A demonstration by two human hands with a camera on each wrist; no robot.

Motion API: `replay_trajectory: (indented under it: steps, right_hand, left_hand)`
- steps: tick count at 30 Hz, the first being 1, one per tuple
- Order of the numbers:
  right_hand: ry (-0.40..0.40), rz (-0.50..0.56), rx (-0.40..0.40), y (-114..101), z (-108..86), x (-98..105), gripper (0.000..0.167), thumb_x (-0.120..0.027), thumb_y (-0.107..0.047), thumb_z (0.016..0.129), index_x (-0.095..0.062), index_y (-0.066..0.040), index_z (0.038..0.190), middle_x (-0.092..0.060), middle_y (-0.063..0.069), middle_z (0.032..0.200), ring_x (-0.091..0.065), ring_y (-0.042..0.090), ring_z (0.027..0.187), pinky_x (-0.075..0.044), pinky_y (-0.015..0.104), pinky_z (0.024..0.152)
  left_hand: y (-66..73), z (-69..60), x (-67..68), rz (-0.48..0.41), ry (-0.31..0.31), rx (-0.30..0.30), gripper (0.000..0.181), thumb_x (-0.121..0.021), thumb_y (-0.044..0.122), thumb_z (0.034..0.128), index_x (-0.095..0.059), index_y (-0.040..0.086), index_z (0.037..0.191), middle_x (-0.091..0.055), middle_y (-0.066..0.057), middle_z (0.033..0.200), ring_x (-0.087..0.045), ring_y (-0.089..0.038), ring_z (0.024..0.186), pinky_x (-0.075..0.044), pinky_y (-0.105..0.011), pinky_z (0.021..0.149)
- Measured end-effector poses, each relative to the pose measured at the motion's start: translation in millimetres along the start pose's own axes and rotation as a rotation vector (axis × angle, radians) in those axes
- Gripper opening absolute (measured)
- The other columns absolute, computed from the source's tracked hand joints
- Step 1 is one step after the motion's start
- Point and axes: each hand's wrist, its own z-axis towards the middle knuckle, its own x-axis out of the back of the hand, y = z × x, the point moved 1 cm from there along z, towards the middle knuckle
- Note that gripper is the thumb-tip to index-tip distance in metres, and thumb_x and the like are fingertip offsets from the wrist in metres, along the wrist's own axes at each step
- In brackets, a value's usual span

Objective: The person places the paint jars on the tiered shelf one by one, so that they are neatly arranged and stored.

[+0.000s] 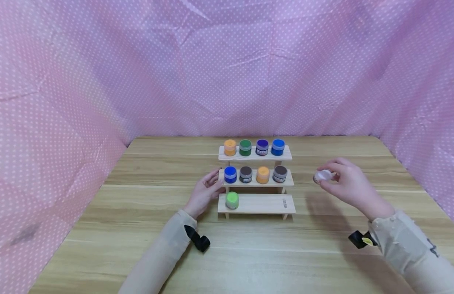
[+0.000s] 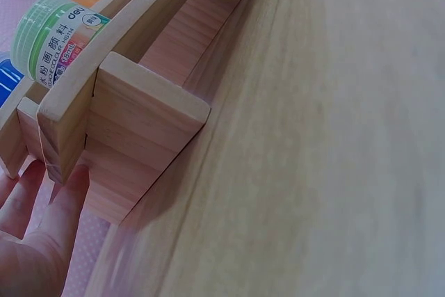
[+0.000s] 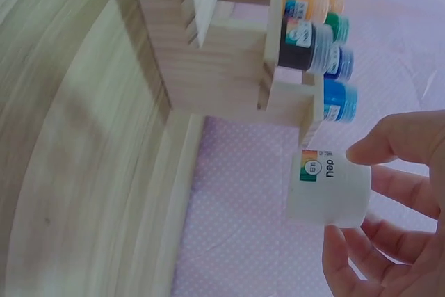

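A three-tier wooden rack (image 1: 256,209) stands on the table, bearing small paint jars. My left hand (image 1: 205,191) holds the rack's left end near the middle tier; in the left wrist view its fingertips (image 2: 75,184) meet the wood and are partly hidden behind it. Right of the rack, my right hand (image 1: 346,181) pinches a white paint jar (image 3: 327,189) between thumb and fingers, raised above the table and tilted on its side. Alone on the bottom tier's left end sits a light green jar (image 1: 232,201).
On the middle tier stand a blue jar (image 1: 230,174), a dark brown jar (image 1: 245,174), an orange jar (image 1: 263,175) and another brown jar (image 1: 280,174). Orange, green (image 1: 245,148), purple and blue jars line the top tier. Pink dotted cloth (image 1: 227,73) hangs behind the table.
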Motion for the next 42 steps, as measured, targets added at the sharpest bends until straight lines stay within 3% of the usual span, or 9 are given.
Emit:
replay_trajectory:
  steps: [4,9,19,27,42]
  right_hand:
    - [0.007,0.037,0.024,-8,2.2,-1,0.026,-0.078,0.002,0.068,-0.07,0.001,0.092,-0.062,0.01,0.091,-0.06,0.024,0.079,-0.059,0.03,0.061]
    - [0.014,0.06,0.066,-19,6.6,0,0.026,-0.078,0.003,0.067,-0.07,0.001,0.092,-0.061,0.008,0.091,-0.059,0.022,0.081,-0.059,0.025,0.062]
    - [0.011,0.105,0.119,-37,12.3,-4,0.026,-0.078,0.005,0.067,-0.07,-0.001,0.09,-0.061,0.006,0.091,-0.057,0.018,0.082,-0.059,0.029,0.062]
    - [-0.036,0.177,0.145,-54,19.1,-16,0.027,-0.078,0.006,0.068,-0.069,-0.001,0.092,-0.061,0.008,0.095,-0.059,0.022,0.085,-0.06,0.035,0.066]
    - [-0.175,0.244,0.206,-81,22.2,-49,0.025,-0.078,0.001,0.07,-0.071,-0.005,0.094,-0.061,0.005,0.098,-0.057,0.017,0.083,-0.057,0.028,0.064]
  left_hand:
    - [-0.1,-0.1,-0.1,0.0,-0.003,0.001,0.051,-0.057,0.016,0.0954,-0.04,0.016,0.144,-0.048,-0.017,0.141,-0.061,-0.03,0.11,-0.053,-0.04,0.094]
    - [0.5,-1.2,0.1,-0.002,-0.004,0.005,0.051,-0.057,0.018,0.0955,-0.04,0.016,0.144,-0.048,-0.016,0.141,-0.06,-0.031,0.112,-0.052,-0.04,0.095]
    - [1.7,-1.9,-0.5,-0.004,-0.02,-0.01,0.051,-0.055,0.016,0.0961,-0.038,0.015,0.145,-0.047,-0.018,0.141,-0.059,-0.032,0.113,-0.052,-0.04,0.095]
    - [1.1,-1.9,-1.1,-0.029,-0.014,-0.023,0.051,-0.054,0.01,0.0963,-0.037,0.011,0.145,-0.048,-0.019,0.14,-0.06,-0.027,0.111,-0.053,-0.038,0.094]
    - [1.4,-1.9,-2.4,-0.05,-0.005,-0.019,0.051,-0.053,0.008,0.0962,-0.037,0.01,0.144,-0.047,-0.018,0.141,-0.054,-0.029,0.12,-0.052,-0.038,0.096]
